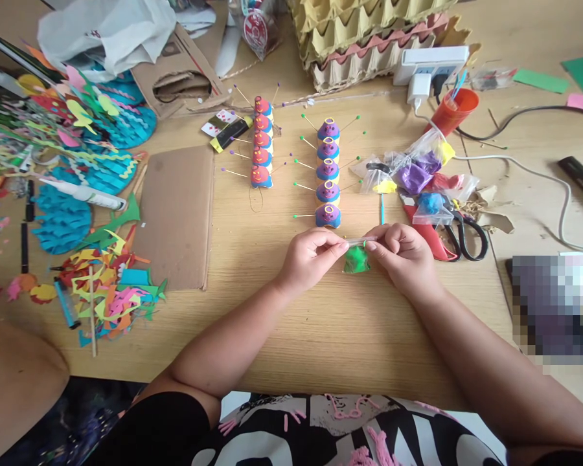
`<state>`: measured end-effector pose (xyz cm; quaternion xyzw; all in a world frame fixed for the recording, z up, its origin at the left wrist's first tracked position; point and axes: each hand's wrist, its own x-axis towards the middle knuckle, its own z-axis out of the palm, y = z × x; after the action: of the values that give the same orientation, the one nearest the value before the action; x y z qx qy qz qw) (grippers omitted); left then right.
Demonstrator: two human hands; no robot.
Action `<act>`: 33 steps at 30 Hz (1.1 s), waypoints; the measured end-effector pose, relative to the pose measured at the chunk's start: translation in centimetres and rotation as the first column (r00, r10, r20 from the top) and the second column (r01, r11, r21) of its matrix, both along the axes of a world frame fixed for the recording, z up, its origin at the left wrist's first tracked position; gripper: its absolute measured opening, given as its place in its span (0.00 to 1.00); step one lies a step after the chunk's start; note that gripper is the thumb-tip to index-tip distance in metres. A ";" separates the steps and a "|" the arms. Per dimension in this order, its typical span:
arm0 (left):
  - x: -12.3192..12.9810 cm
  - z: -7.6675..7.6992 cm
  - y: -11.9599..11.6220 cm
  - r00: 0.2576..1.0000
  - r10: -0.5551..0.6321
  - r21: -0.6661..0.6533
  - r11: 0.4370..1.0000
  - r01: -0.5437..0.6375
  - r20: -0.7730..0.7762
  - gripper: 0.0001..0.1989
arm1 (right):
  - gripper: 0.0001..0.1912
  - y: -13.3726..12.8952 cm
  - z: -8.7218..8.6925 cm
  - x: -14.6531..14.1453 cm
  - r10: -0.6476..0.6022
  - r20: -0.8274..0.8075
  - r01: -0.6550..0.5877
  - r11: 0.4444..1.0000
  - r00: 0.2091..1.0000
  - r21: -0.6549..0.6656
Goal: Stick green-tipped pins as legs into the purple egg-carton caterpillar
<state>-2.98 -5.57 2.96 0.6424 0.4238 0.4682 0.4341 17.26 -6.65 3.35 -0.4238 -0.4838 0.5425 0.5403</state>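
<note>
1. Near the middle of the worktop (320, 336), just at 6 o'clock of the purple caterpillar model (328, 173), both hands meet over a small clear bag of green clay (356, 260).
2. Left hand (311, 257) has its fingers pressed together, pinching the bag's top strip from the 9 o'clock side; right hand (404, 254) pinches the same strip from 3 o'clock, fingers likewise closed on it.
3. Risk, as I judge it: the strip is thin and slick-looking, so an uneven pull could tear the film or let it slip from one pinch, dropping the clay.
4. A jerk toward 12 o'clock could knock the purple caterpillar, whose green-headed pins stick out sideways, close to the knuckles; a pin prick or toppled model seems possible.
5. Scissors (466, 234) and further clay bags (420, 175) lie at 2 o'clock of the right hand, near enough to be swept by an elbow swing.
6. Look of the bag: transparent, small, bunched at the bottom around a bright green lump, hanging below the fingers and touching or just over the worktop; I cannot tell which.
7. A red caterpillar model (262, 144) stands at 11 o'clock, well apart.
</note>
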 end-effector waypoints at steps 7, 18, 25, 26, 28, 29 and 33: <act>0.0 0.0 0.0 0.998 -0.030 -0.054 0.998 0.033 0.063 0.11 | 0.30 0.2 0.0 0.1 0.007 -0.003 -0.006 0.999 1.000 0.036; 0.5 -0.6 -0.1 0.998 -0.001 -0.050 0.999 0.004 0.061 0.07 | 0.31 -0.3 0.3 0.0 -0.001 0.050 -0.003 0.998 0.999 0.071; 0.1 0.2 0.0 0.998 -0.063 0.034 0.997 0.063 0.005 0.08 | 0.30 -0.4 0.1 0.0 0.058 0.061 -0.063 0.995 0.996 0.082; 0.0 0.3 0.0 0.998 -0.068 0.033 0.997 0.068 0.005 0.09 | 0.29 -0.4 0.0 0.0 0.067 0.070 -0.074 0.993 0.995 0.090; -0.1 0.2 0.0 0.998 -0.062 0.023 0.998 0.061 0.009 0.09 | 0.28 -0.4 -0.1 0.1 0.075 0.120 -0.089 0.990 0.990 0.113; -0.1 0.1 0.0 0.999 -0.054 0.016 0.998 0.053 0.011 0.09 | 0.27 -0.4 -0.2 0.1 0.075 0.153 -0.095 0.987 0.985 0.126; 0.3 -0.3 -0.1 0.999 -0.038 0.001 0.999 0.038 -0.001 0.07 | 0.27 -0.3 -0.3 0.2 0.076 0.181 -0.104 0.982 0.981 0.155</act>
<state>-2.67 -5.68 2.67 0.6507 0.4118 0.4597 0.4424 17.46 -6.99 3.05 -0.4014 -0.5908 0.4858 0.5038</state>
